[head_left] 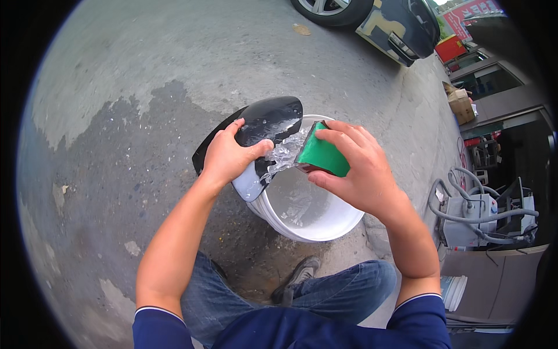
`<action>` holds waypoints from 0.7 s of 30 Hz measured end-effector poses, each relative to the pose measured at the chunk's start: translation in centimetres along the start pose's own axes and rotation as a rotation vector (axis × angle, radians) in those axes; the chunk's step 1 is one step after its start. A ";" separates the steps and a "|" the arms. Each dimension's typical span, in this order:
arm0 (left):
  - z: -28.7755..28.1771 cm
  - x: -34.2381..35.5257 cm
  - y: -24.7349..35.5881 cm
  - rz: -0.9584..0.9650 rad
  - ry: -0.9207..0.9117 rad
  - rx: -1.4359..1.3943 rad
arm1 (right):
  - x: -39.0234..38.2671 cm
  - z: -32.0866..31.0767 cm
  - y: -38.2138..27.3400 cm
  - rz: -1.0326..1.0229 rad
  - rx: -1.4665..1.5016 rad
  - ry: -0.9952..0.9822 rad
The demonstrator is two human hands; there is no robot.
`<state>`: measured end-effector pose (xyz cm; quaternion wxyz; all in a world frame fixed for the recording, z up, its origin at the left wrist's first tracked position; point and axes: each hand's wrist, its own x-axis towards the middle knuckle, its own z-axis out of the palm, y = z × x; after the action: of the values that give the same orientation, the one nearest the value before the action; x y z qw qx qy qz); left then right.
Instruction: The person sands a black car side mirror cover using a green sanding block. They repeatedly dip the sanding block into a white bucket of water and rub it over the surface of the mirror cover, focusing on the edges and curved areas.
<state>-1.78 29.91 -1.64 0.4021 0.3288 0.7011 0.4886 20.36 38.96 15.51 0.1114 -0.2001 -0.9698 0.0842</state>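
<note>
My left hand [228, 154] grips a glossy black side-mirror cover [270, 113], thumb on its wet face and fingers spread along its far side. The cover is tilted over the left rim of a white bucket [343, 221], its lower part reflecting pale light. My right hand [363, 168] is closed round a small green box-shaped container [322, 152] with a dark edge, tipped to the left above the bucket. A sheet of water [285, 152] pours from it onto the cover. Cloudy water stands inside the bucket.
Wet concrete [168, 134] spreads left of the bucket. A car's wheel [334, 9] and dark bumper [401, 35] with pale patches are at the far side. To the right stand a grey machine with hoses [471, 215], a cardboard box [459, 106] and another white bucket [453, 292].
</note>
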 end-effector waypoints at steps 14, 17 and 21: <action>0.9 -4.8 1.3 0.351 0.143 -0.037 | -10.7 4.4 5.2 0.608 1.879 0.039; 1.4 -5.3 1.3 0.382 0.110 -0.068 | -10.5 3.9 4.3 0.604 1.867 0.003; 1.8 -5.7 1.3 0.387 0.062 -0.115 | -10.6 3.3 4.0 0.549 1.873 -0.034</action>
<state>2.56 26.22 0.66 0.2970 0.4186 0.6078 0.6059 30.51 37.87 9.52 0.1880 -0.2483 -0.4316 0.8466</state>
